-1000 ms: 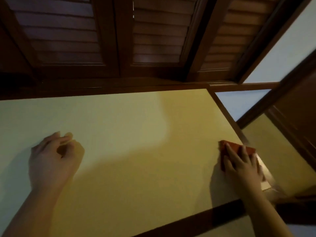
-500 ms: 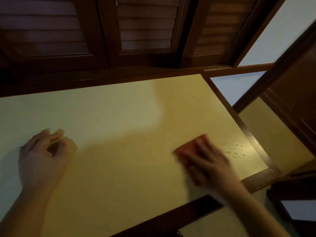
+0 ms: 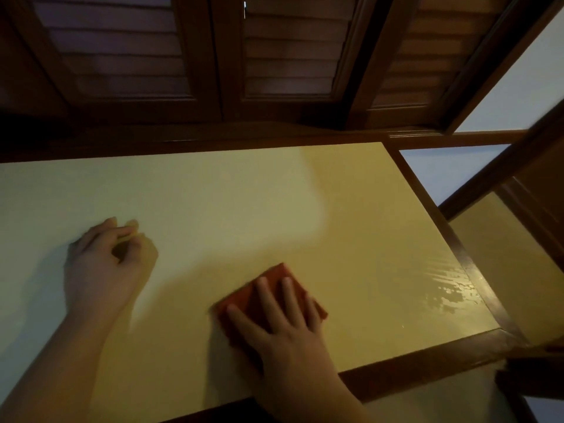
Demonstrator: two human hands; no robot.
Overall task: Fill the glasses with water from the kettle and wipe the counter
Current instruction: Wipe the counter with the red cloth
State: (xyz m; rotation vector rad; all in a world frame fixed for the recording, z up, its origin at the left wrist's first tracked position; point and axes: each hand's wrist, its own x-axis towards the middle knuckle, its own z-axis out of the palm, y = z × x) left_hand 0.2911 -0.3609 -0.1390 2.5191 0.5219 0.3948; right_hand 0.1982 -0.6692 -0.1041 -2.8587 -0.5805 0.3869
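The right hand (image 3: 283, 328) presses flat on the cloth (image 3: 268, 293); the left hand (image 3: 103, 264) rests loosely curled, empty, left of the cloth. The wet streaks (image 3: 448, 288) right of it on the desk (image 3: 244, 193) may get missed.

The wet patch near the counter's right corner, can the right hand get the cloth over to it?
Probably yes. The right hand presses flat on the red cloth, and only bare counter lies between it and the wet patch.

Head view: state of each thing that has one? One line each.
Right hand: fingers straight, pressing flat on the cloth.
Orange cloth: folded, flat on the counter, under the right hand.
Left hand: resting on the counter, fingers loosely curled, holding nothing.
Counter: wet sheen near the right front corner.
Shutters: closed.
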